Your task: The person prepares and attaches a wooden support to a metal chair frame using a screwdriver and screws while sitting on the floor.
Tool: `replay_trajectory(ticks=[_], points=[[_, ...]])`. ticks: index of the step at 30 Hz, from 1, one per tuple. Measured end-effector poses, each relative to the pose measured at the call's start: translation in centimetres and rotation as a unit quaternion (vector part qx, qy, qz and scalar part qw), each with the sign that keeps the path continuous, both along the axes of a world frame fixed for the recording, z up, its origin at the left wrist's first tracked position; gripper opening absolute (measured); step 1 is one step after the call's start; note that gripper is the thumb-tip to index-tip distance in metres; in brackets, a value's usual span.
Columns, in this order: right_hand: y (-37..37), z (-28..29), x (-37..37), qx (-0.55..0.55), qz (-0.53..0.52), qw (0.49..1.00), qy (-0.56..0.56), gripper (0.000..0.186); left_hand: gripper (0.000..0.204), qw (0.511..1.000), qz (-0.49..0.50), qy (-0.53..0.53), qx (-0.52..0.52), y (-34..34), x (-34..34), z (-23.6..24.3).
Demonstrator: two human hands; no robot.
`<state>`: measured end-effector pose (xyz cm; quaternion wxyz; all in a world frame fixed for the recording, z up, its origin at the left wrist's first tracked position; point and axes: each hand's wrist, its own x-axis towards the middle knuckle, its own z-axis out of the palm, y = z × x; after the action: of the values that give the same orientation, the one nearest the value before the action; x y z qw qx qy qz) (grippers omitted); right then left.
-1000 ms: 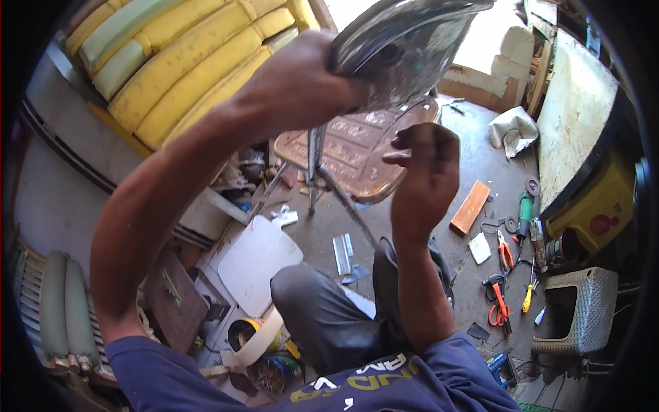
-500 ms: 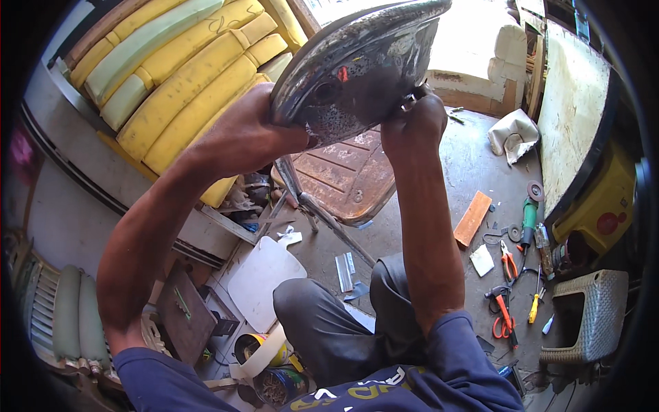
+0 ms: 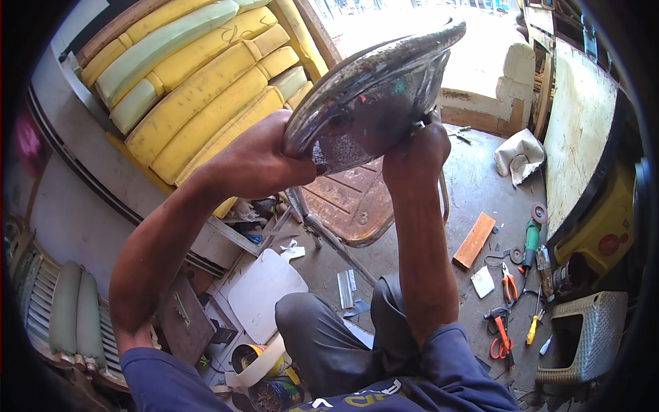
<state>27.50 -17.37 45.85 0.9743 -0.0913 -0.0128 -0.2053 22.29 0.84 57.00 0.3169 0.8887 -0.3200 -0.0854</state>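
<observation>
A dark, mottled metal panel with a curved tubular rim [image 3: 374, 89], like a chair's backrest, is held up in front of me at a tilt. My left hand [image 3: 278, 152] grips its lower left edge, fingers wrapped round it. My right hand [image 3: 417, 151] is closed at its lower right edge, by a small metal piece partly hidden by the fingers. Behind and below stands the chair's worn brown metal seat [image 3: 343, 202], on metal tube legs [image 3: 336, 244].
Yellow and pale green cushions [image 3: 192, 103] are stacked upper left. On the floor lie a wooden block [image 3: 473, 240], angle grinder [image 3: 530, 240], pliers [image 3: 509, 283], hammer [image 3: 500, 328], screwdriver [image 3: 532, 329] and white board [image 3: 264, 292]. A white panel [image 3: 576, 130] leans right; a woven frame [image 3: 604, 329] sits lower right.
The panel has come down and left from a second ago. My right hand, earlier apart from it below, has risen and closed at its edge. My left hand still grips it, now lower.
</observation>
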Motion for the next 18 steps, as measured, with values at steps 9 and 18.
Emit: replay_trajectory(ticks=[9,18], points=[[0.3,-4.8,-4.0,-0.326,-0.211,0.916,0.099,0.018,0.031,0.998,0.039,-0.024,0.036,0.1,0.6,-0.3],[7.7,-5.7,-9.5,-0.535,-0.348,0.769,-0.033,0.014,0.026,0.999,0.032,-0.014,0.013,-0.1,-0.3,-0.4]])
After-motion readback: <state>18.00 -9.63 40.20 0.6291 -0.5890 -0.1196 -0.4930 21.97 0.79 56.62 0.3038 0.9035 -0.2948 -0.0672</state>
